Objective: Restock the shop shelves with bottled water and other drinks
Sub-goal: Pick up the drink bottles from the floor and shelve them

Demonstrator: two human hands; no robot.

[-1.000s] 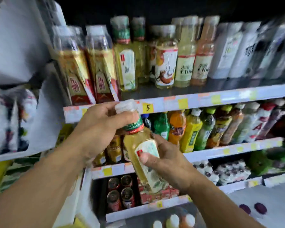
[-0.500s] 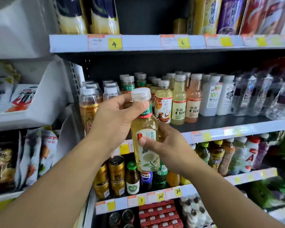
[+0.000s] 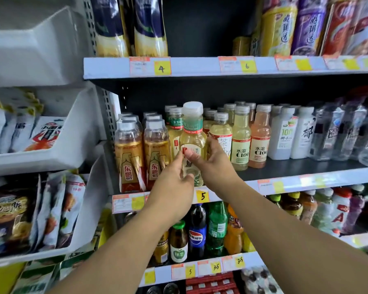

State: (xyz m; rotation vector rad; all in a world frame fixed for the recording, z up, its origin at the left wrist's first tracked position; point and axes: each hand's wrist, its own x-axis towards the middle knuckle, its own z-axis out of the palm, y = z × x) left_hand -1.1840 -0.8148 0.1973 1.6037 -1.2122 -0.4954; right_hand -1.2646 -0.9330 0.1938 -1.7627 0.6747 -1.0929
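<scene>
Bottle (image 3: 192, 143) lowered onto the shelf (image 3: 285, 181), fingers (image 3: 188, 154) around it.

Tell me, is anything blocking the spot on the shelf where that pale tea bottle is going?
Nothing visible does. Both hands, left hand and right hand, hold the tea bottle upright at the shelf's front edge, ahead of a matching bottle, between the gold bottles and the neighbouring tea.

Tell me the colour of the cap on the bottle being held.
White cap, clearest in the head view.

Head-level view, close before shelves (image 3: 200, 66)
</scene>
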